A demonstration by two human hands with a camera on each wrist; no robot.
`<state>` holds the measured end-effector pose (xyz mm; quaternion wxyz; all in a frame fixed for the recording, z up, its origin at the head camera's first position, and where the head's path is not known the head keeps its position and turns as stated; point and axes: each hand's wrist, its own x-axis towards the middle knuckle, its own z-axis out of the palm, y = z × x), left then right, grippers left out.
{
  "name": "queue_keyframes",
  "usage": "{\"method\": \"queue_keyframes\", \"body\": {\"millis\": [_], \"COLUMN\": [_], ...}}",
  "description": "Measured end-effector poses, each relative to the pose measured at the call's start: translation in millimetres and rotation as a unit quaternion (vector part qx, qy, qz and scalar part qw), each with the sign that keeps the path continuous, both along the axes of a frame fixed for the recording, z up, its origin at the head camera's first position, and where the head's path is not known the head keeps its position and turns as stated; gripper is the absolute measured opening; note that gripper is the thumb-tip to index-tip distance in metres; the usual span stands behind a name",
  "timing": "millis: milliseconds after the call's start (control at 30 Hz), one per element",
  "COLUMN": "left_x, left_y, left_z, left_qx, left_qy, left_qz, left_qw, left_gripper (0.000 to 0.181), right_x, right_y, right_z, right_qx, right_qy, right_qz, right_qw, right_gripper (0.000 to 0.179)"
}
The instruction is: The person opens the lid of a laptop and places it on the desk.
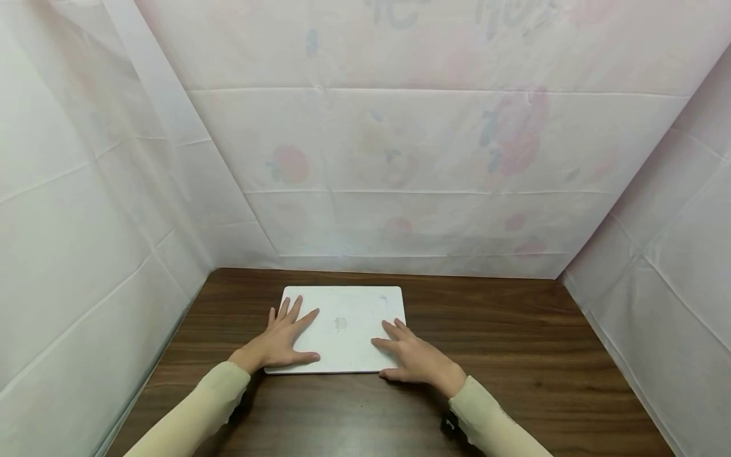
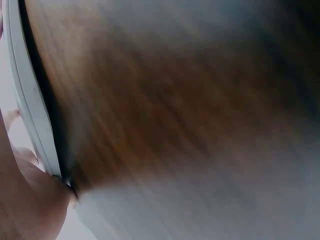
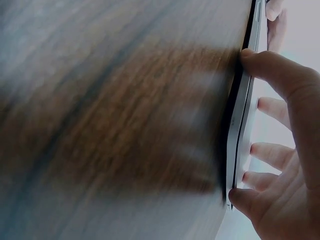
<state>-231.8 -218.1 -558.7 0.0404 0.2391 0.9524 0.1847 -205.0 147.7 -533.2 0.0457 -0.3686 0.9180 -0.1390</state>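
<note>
A person in pale cream long sleeves (image 1: 202,406) leans both forearms in over the tabletop (image 1: 514,343) of dark brown, streaked wood grain. A small black object (image 1: 449,424), its details too small to make out, sits at the right wrist, under the cuff. The right hand (image 1: 419,362) rests on the near right corner of a closed, flat, silver-white laptop (image 1: 349,339), fingers spread over the lid and gripping nothing; in the right wrist view, the thumb touches the laptop's near edge. The left hand (image 1: 280,343) covers the near left corner, its fingers fanned out and extended, the thumb lying along the near part of the lid, the little finger reaching to the left edge. Between the two hands, a faint grey fruit-shaped logo (image 1: 341,324) marks the middle of the lid. The laptop lies left of centre on the tabletop, its far side close to the tabletop's far edge and its near side roughly parallel to it. Beyond that edge hangs a white cloth backdrop (image 1: 428,146), creased in level lines and printed with pale pink fruit and blue-grey leaves. White cloth sheets (image 1: 74,254) flank the tabletop's left and right edges.
</note>
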Motion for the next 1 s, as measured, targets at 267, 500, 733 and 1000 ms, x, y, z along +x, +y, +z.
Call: {"method": "queue_keyframes", "body": {"millis": [267, 500, 733, 1000], "left_x": [-1.1, -1.8, -2.9, -3.8], "left_y": [6.4, 12.2, 16.7, 21.9], "left_z": [1.7, 2.9, 3.4, 3.1], "left_qx": [0.002, 0.008, 0.005, -0.001], "left_qy": [-0.005, -0.009, -0.014, -0.006], "left_qz": [0.0, -0.002, -0.003, -0.006], "left_qw": [1.0, 0.9999, 0.9999, 1.0], "left_gripper": [0.103, 0.102, 0.102, 0.102], "right_x": [0.6, 1.7, 1.0, 1.1], "right_y": [6, 11, 16, 21], "right_z": [2.2, 2.9, -0.2, -0.8], "right_qx": [-0.005, -0.008, -0.01, -0.014], "right_qy": [-0.011, -0.022, -0.024, -0.019], "right_qz": [-0.007, -0.017, -0.018, -0.02], "right_qw": [0.9999, 0.9996, 0.9995, 0.9995], "right_gripper": [0.062, 0.062, 0.063, 0.064]}}
